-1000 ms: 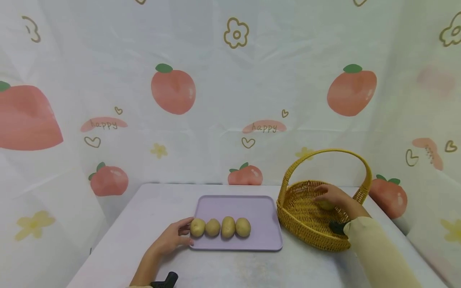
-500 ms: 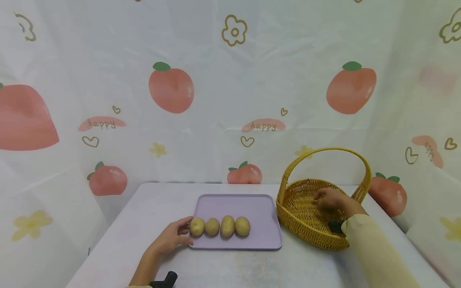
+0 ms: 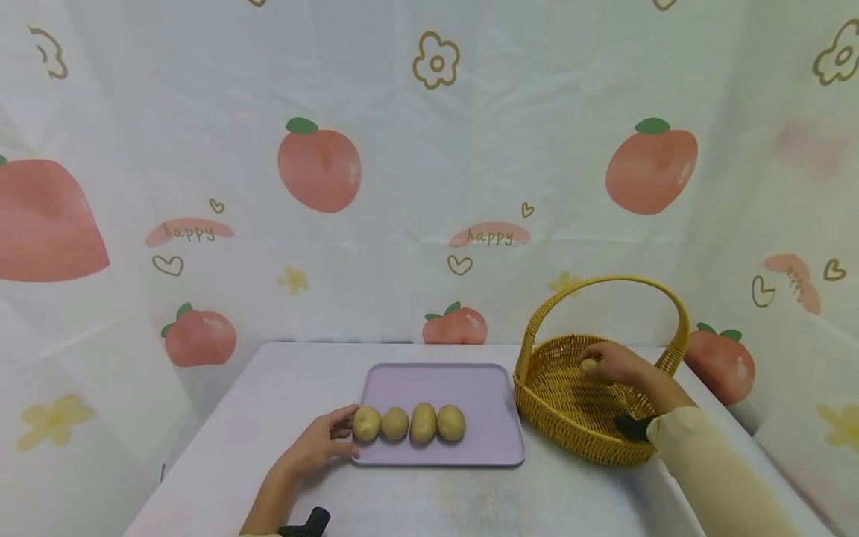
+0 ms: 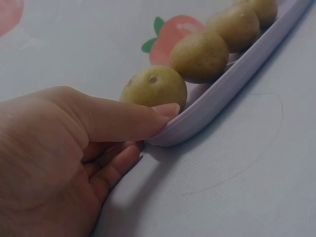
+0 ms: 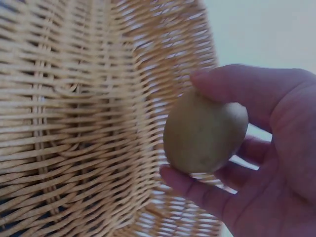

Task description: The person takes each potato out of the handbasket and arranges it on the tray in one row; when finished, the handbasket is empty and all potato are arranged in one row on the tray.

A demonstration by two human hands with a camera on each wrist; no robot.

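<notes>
My right hand (image 3: pixel 616 364) is inside the wicker basket (image 3: pixel 577 440), over its bottom. A potato (image 5: pixel 205 133) is held between its thumb and fingers, seen best in the right wrist view; in the head view the hand hides most of it. At the left, my left hand (image 3: pixel 321 446) grips the lilac tray (image 3: pixel 490 418) by its left end. The left wrist view shows the thumb on the rim (image 4: pixel 170 133) and the other fingers curled below. Several potatoes (image 3: pixel 423 423) lie in a row along the tray's front half, the leftmost (image 4: pixel 155 89) right by the thumb.
The basket's tall arched handle (image 3: pixel 620 280) rises over the right forearm. Tray and basket stand side by side on a white-covered table (image 3: pixel 302 373). Behind them hangs a white curtain (image 3: pixel 376 283) printed with peaches.
The right hand reached over a potato in the basket, closed its fingers on it and has lifted it slightly. The left hand and the potatoes on the tray stay as they were.
</notes>
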